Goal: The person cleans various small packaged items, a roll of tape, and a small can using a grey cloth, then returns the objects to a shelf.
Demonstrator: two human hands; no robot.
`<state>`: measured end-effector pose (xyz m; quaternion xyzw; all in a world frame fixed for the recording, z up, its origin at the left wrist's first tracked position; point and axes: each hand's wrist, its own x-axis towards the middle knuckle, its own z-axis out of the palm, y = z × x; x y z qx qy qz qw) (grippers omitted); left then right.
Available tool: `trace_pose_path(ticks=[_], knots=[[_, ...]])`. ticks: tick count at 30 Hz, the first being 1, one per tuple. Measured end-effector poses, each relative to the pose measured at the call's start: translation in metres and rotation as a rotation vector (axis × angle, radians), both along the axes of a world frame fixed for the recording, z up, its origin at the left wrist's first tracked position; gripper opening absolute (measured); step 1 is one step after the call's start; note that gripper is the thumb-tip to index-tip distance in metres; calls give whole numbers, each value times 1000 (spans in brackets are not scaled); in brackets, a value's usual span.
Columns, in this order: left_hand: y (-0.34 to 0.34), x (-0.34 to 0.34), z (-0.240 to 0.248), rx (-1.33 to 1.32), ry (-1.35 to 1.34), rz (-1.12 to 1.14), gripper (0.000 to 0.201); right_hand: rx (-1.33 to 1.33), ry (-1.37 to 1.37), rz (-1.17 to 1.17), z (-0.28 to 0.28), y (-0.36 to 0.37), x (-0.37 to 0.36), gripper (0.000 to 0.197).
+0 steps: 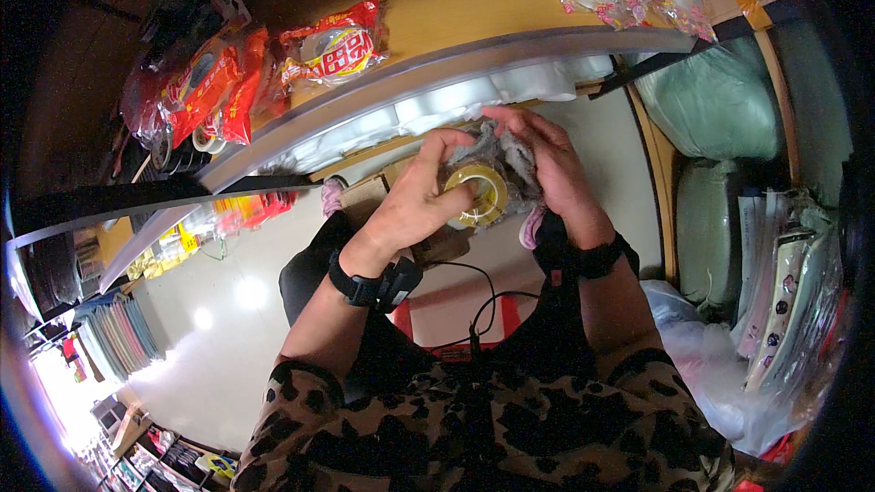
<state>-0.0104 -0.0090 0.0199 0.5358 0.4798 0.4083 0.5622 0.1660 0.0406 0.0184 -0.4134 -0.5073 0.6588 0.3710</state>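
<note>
A roll of yellowish clear tape (pixel 494 186) is held up in front of my body, with its round hole facing me. My left hand (pixel 401 205) grips it from the left, thumb reaching to the hole and index finger curled over the top. On the other side my right hand (pixel 559 171) is closed around a crumpled grey cloth (pixel 519 157), which lies against the tape's upper right edge. Some of the right hand's fingers are hidden behind the cloth. Shiny clear film seems to show around the roll.
Ahead is a wooden shelf (pixel 437 14) bearing a tape roll in a red packet (pixel 333 44) and more packets. White rolls (pixel 456 102) line the level below. Green plastic-wrapped bundles (pixel 715 100) stand at right. A black cable (pixel 492 296) hangs over the red-and-white seat (pixel 447 317).
</note>
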Motion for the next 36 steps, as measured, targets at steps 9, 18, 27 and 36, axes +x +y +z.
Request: trace_pose_path(ticks=[9,18,27,36], knots=[[12,0,-6,-132,-253,-80,26,786,-302,141,15,-11,-4,28],[5,5,-9,-504,-782,-137,29,505,-330,-194,12,-7,-6,21],[8,0,-27,-505,-940,-115,39,-26,287,-131,3,2,19,20],[3,-1,-35,-520,-824,11,33,299,-100,66,19,-6,3,28]])
